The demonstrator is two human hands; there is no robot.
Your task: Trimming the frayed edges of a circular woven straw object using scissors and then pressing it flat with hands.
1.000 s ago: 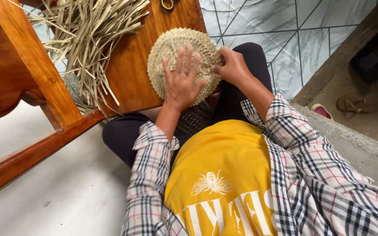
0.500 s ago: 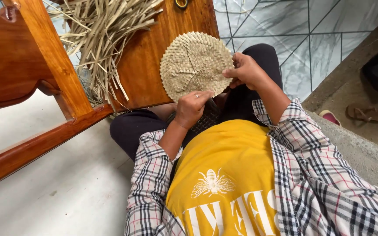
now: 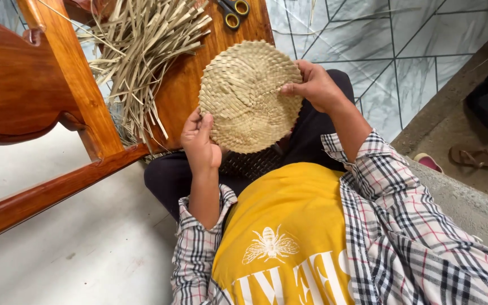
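The person is holding a round woven disc (image 3: 249, 96) of pale dried leaf up in front of the lap, between both hands. The left hand (image 3: 200, 141) is gripping the disc's rim at about seven o'clock, fingers curled and closed against the edge with the thumb lying along the front. The right hand (image 3: 313, 86) is pinching the rim at about three o'clock, thumb on the near face and fingers wrapping behind, so both hands are closed on the disc. The disc is hanging above the near edge of a polished wooden table (image 3: 184, 85) and over the person's dark trousers. At about ten o'clock from the disc, a loose heap of dried leaf strips (image 3: 136, 51) is spilling across the table and over its edge. At twelve o'clock, just beyond the disc, a pair of scissors with yellow-lined handles (image 3: 232, 10) is lying on the wood. A dark woven piece (image 3: 249, 164) is resting on the lap just under the disc, mostly hidden. As far as the weave shows, the disc is looking complete across its face, with a tidy scalloped rim and no loose strip ends sticking out of the visible side; whether its back is trimmed I cannot tell, and plenty of strips are lying unused.
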